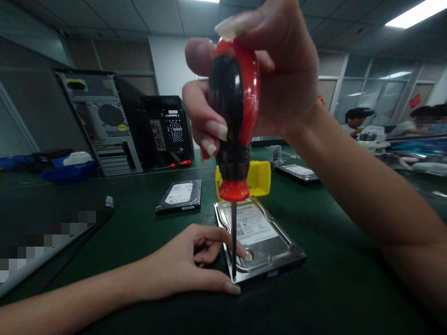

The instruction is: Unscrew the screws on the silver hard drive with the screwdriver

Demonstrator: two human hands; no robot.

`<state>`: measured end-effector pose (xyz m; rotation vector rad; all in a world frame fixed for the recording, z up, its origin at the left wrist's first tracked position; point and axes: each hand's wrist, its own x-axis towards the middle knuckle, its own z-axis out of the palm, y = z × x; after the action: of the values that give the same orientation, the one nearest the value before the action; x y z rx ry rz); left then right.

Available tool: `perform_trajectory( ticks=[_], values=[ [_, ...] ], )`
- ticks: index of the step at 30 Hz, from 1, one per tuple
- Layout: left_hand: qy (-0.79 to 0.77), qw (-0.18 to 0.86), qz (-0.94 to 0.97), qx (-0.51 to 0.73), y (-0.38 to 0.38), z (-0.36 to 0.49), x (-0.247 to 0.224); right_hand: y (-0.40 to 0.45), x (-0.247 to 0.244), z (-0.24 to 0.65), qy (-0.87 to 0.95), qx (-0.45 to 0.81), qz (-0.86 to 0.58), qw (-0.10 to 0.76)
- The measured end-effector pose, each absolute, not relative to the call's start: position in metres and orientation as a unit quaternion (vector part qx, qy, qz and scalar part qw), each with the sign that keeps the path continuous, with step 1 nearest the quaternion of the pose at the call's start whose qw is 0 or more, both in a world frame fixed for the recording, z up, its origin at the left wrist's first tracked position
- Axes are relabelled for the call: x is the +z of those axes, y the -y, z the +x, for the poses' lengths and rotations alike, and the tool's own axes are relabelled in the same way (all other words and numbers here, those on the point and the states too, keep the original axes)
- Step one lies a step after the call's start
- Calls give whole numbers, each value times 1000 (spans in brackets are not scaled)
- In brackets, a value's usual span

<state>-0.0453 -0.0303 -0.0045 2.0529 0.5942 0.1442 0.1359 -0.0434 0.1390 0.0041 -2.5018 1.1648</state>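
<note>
Wrapped round a red and black screwdriver point(233, 116) is my right hand point(275, 79), raised high in the centre. The screwdriver stands nearly upright, its tip at the near left corner of a silver hard drive point(258, 223) lying label up. My left hand point(195, 260) rests at the drive's left side, index fingertip on its top face and thumb at the near left corner, by the screwdriver's tip. Its thumb and index finger are apart. Directly behind the drive is a yellow bin point(260, 178), partly hidden by the screwdriver.
A second hard drive point(179, 194) lies left, a third point(298, 171) at the back right. Computer cases point(111, 121) stand back left, near a red screwdriver point(181, 164) and a blue tray point(71, 171). A cable point(77, 246) lies left. People sit far right.
</note>
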Motion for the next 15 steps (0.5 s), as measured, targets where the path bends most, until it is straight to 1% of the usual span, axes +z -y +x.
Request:
perform_trajectory(
  ticks=[5, 8, 11, 13, 15],
  values=[
    [-247, 471, 845, 54, 30, -46, -5, 48, 137, 134, 887, 423, -14, 187],
    [-239, 476, 844, 56, 29, -46, -6, 52, 130, 131, 868, 442, -9, 225],
    [-236, 478, 845, 55, 28, -46, -7, 56, 127, 126, 816, 510, 9, 271],
    [-238, 477, 845, 53, 27, -46, -8, 57, 129, 125, 782, 552, 7, 290],
    [-239, 479, 843, 51, 27, -46, -8, 56, 134, 124, 771, 562, -11, 301]
  ],
)
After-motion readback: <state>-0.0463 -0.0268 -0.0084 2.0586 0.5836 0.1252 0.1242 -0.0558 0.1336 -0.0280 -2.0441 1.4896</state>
